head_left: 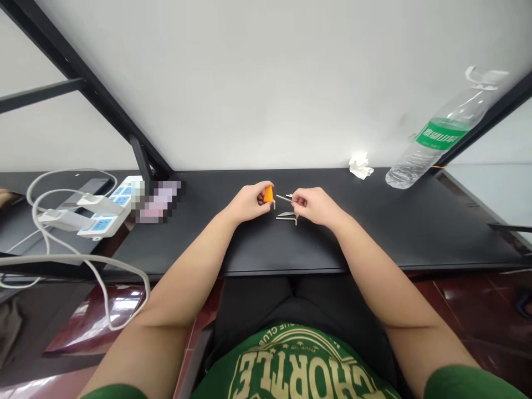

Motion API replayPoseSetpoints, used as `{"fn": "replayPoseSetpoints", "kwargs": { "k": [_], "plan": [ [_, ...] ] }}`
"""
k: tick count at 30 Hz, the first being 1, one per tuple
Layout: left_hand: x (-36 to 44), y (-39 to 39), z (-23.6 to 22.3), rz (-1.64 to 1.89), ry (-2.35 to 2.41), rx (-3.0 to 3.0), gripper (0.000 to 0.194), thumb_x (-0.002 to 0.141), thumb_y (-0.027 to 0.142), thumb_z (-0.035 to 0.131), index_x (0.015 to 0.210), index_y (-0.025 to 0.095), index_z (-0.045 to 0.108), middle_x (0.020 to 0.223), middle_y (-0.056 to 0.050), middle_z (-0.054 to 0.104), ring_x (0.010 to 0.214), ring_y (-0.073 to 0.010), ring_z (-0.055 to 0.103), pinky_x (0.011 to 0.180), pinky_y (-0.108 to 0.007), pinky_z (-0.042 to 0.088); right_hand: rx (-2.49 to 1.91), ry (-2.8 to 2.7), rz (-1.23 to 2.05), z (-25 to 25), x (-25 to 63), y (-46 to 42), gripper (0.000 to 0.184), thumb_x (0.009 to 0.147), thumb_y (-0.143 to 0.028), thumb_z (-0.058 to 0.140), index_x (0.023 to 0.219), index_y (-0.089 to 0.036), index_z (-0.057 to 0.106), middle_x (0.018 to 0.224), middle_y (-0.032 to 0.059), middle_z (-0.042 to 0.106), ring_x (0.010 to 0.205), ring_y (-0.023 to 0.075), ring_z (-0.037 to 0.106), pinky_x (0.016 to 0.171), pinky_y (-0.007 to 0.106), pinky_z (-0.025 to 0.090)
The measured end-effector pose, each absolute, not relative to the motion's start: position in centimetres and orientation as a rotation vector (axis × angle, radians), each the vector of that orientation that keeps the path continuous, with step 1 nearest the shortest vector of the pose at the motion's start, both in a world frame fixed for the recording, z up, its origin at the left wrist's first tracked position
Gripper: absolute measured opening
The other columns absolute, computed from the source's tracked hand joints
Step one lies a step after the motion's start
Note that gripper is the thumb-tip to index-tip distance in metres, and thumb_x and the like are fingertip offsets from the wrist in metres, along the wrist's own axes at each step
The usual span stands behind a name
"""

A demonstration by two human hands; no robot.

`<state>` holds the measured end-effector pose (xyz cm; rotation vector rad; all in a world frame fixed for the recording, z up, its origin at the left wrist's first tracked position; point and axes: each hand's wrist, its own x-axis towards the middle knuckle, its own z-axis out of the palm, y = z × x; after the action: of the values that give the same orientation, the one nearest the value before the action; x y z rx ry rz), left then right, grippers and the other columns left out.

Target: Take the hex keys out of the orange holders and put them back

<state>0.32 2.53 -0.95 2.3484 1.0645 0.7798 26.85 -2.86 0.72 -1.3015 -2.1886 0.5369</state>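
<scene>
My left hand (251, 203) is closed on a small orange holder (268, 194), with a short metal piece showing at its lower right edge. Just to the right, my right hand (310, 204) pinches a silver hex key (284, 198), its free end pointing left toward the holder with a small gap between. Several more L-shaped hex keys (286, 218) lie on the black tabletop (282, 249) below and beside my right fingers. Part of them is hidden by that hand.
A large clear water bottle (432, 141) with a green label stands at the right. Near it lies a crumpled white tissue (361, 165). On the left are a white power strip (110, 208) with plugs and loose white cables (103, 263), beside a blurred-out item (160, 202).
</scene>
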Motion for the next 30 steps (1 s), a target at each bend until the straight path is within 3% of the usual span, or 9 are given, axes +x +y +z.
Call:
{"fn": "replayPoseSetpoints", "kwargs": {
  "k": [10,15,19,22,26,30],
  "plan": [
    [0.7,1.8,-0.2,0.786,1.001,2.36,0.047,0.084,0.034,0.069,0.129,0.021,0.067,0.088,0.001,0.068,0.073,-0.0137,0.063,0.075,-0.027,0.058,-1.196,-2.146,0.485,1.0,27.0,-2.7,0.016,0.09,-0.013,0.064,0.084,-0.02,0.076,0.081,0.0021,0.073,0.073,0.0164,0.062,0.075,0.03,0.045],
    [1.1,1.6,-0.3,0.729,1.01,2.422,0.048,0.085,0.037,0.07,0.13,0.021,0.068,0.09,0.0,0.07,0.076,-0.0155,0.065,0.076,-0.028,0.057,-1.275,-1.93,0.835,1.1,26.6,-2.9,0.014,0.094,-0.03,0.068,0.089,-0.021,0.077,0.07,0.0,0.07,0.065,0.0163,0.063,0.066,0.029,0.047],
    [1.7,1.2,0.2,0.718,1.025,2.499,0.045,0.086,0.034,0.068,0.128,0.022,0.067,0.095,-0.001,0.074,0.081,-0.0174,0.068,0.079,-0.029,0.056,-1.232,-1.687,1.146,0.2,25.2,-2.5,0.019,0.09,-0.037,0.076,0.089,-0.022,0.066,0.059,-0.0041,0.063,0.051,0.0133,0.057,0.055,0.025,0.046],
    [2.4,0.6,0.8,0.688,1.03,2.557,0.029,0.087,0.031,0.066,0.115,0.023,0.067,0.09,0.0,0.073,0.078,-0.0174,0.067,0.074,-0.028,0.051,-1.233,-1.597,1.221,-0.4,24.0,-2.2,0.025,0.089,-0.039,0.078,0.086,-0.022,0.059,0.059,-0.0042,0.063,0.049,0.0128,0.056,0.05,0.024,0.044],
    [2.9,0.2,1.0,0.628,1.0,2.609,0.008,0.088,0.026,0.063,0.095,0.024,0.064,0.082,0.001,0.069,0.075,-0.0171,0.064,0.07,-0.028,0.045,-1.288,-1.673,1.151,-0.4,23.3,-2.2,0.026,0.09,-0.041,0.077,0.085,-0.023,0.059,0.064,-0.0042,0.063,0.054,0.0139,0.058,0.053,0.025,0.044],
    [2.1,1.1,0.1,0.66,1.057,2.499,0.033,0.086,0.031,0.067,0.119,0.025,0.068,0.088,0.002,0.072,0.075,-0.0164,0.066,0.075,-0.029,0.052,-1.379,-1.885,0.83,0.4,24.7,-2.5,0.024,0.096,-0.041,0.069,0.083,-0.021,0.065,0.076,-0.0015,0.067,0.069,0.0151,0.059,0.065,0.027,0.044]
  ]
}}
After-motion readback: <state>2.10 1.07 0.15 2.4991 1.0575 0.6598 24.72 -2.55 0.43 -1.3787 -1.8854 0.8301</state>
